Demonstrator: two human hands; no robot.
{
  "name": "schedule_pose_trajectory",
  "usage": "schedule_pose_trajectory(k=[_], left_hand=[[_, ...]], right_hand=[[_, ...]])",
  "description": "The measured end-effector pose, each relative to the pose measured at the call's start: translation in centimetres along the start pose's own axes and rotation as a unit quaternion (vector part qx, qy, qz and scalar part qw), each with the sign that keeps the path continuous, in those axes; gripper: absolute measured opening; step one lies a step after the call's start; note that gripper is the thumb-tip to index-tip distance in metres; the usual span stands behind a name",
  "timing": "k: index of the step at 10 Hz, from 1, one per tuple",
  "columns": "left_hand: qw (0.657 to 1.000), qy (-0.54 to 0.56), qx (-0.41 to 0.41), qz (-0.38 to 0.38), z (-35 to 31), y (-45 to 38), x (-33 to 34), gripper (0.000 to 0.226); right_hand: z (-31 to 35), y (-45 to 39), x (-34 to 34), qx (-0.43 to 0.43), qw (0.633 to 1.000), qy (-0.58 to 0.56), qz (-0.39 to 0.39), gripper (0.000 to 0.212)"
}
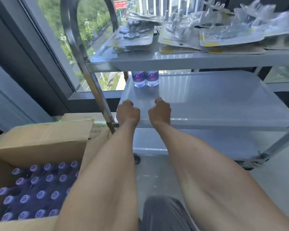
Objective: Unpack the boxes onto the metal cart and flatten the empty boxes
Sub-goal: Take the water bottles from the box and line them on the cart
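An open cardboard box (40, 144) of capped bottles (38, 189) is seen nearest, left of both hands. The left hand (128, 112) and right hand (159, 111) are curled empty over the metal cart (223, 100); two bottles (145, 78) are set beyond the fingers

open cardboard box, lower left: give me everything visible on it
The cardboard box is plain brown corrugated card, open at the top, its far flap folded up and back. It sits low at the left, beside the metal cart, whose upright post stands by its far right corner. Inside, rows of bottles with purple caps stand upright, tightly packed and blurred. The left forearm crosses over its right side. Neither hand touches it.
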State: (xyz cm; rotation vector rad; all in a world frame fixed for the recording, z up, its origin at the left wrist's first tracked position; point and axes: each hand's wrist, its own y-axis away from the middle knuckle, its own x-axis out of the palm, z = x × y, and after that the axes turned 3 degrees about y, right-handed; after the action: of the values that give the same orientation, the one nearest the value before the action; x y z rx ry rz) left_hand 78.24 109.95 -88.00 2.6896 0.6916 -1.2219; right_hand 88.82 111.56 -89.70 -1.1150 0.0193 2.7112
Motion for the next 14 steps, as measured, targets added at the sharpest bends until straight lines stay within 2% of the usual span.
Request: schedule_pose_trajectory(k=[1, 2, 3, 4, 5, 6, 8, 10, 12, 13, 14], left_hand=[[0.999, -0.033, 0.023, 0.031, 1.1, 3.2, -3.9, 0.029], [0.998, -0.049, 0.027, 0.029, 3.2, 4.7, -9.0, 0.015], [0.997, -0.075, -0.003, -0.021, 6.0, 4.6, -14.7, 0.018], [0.984, -0.169, -0.061, 0.001, 10.5, 3.9, -19.8, 0.022], [0.969, -0.215, -0.12, 0.026, 15.9, 4.1, -22.7, 0.018], [0.951, -0.253, -0.167, 0.055, 20.7, 5.7, -23.8, 0.024], [0.929, -0.266, -0.233, 0.112, 30.7, 6.0, -21.7, 0.03], [0.909, -0.268, -0.258, 0.185, 38.4, 5.8, -17.6, 0.034], [0.911, -0.258, -0.253, 0.197, 42.8, 4.6, -14.7, 0.042], [0.919, -0.237, -0.241, 0.202, 43.6, 4.4, -13.4, 0.047], [0.924, -0.23, -0.228, 0.201, 45.5, 3.4, -12.4, 0.05]], right_hand=[[0.0, 3.1, -2.1, -0.008, 0.998, 0.007, 0.064, 0.033], [2.2, 4.5, -3.7, -0.076, 0.994, 0.027, 0.074, 0.023], [6.4, 6.3, -3.3, -0.148, 0.985, 0.016, 0.084, 0.016], [10.0, 9.4, -0.8, -0.198, 0.975, -0.014, 0.099, 0.017], [12.5, 12.8, 3.1, -0.262, 0.955, -0.018, 0.136, 0.019], [13.5, 15.9, 8.3, -0.304, 0.927, 0.056, 0.211, 0.013], [14.2, 19.9, 19.5, -0.312, 0.856, 0.201, 0.359, 0.026], [10.7, 23.2, 28.9, -0.276, 0.767, 0.302, 0.494, 0.041], [9.1, 23.5, 35.1, -0.159, 0.752, 0.279, 0.575, 0.046], [9.7, 22.7, 36.0, -0.159, 0.788, 0.27, 0.53, 0.047], [9.8, 22.0, 37.2, -0.174, 0.794, 0.276, 0.512, 0.047]])
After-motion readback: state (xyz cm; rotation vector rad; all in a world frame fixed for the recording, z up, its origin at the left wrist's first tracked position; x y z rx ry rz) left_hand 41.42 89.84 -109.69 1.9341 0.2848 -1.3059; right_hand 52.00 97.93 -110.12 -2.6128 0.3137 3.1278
